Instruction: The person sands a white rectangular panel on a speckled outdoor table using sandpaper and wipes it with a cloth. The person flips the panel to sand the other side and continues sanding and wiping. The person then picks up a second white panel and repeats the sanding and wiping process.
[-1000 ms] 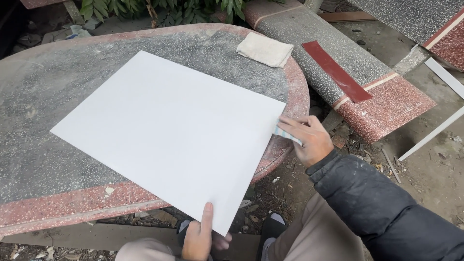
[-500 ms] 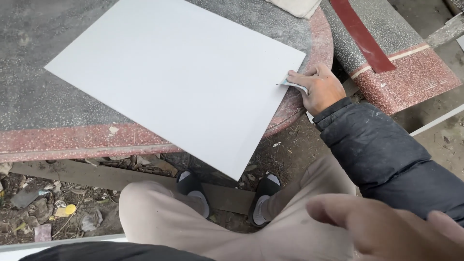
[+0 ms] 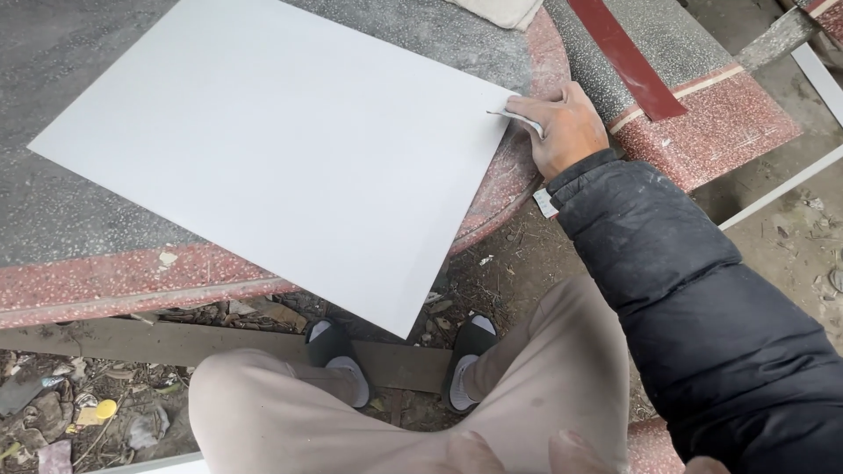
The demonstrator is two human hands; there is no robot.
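Note:
A large white sheet [image 3: 290, 149] lies on a round speckled stone table [image 3: 79, 211], its near corner hanging over the red rim. My right hand [image 3: 566, 132] rests at the sheet's right edge, fingers closed on a small grey abrasive-looking scrap [image 3: 514, 118] pressed against that edge. Only blurred fingertips of my left hand [image 3: 509, 455] show at the bottom edge, above my knee; what it holds is hidden.
A stone bench [image 3: 702, 96] with a dark red strip [image 3: 628, 57] runs at the right. A folded cloth [image 3: 505, 9] lies at the table's far edge. Below are my beige trousers, two shoes [image 3: 338, 355], a plank and littered dirt.
My left hand has left the sheet's near corner and risen close to the camera. The view has tilted down toward my legs. My right hand stays at the sheet's right edge.

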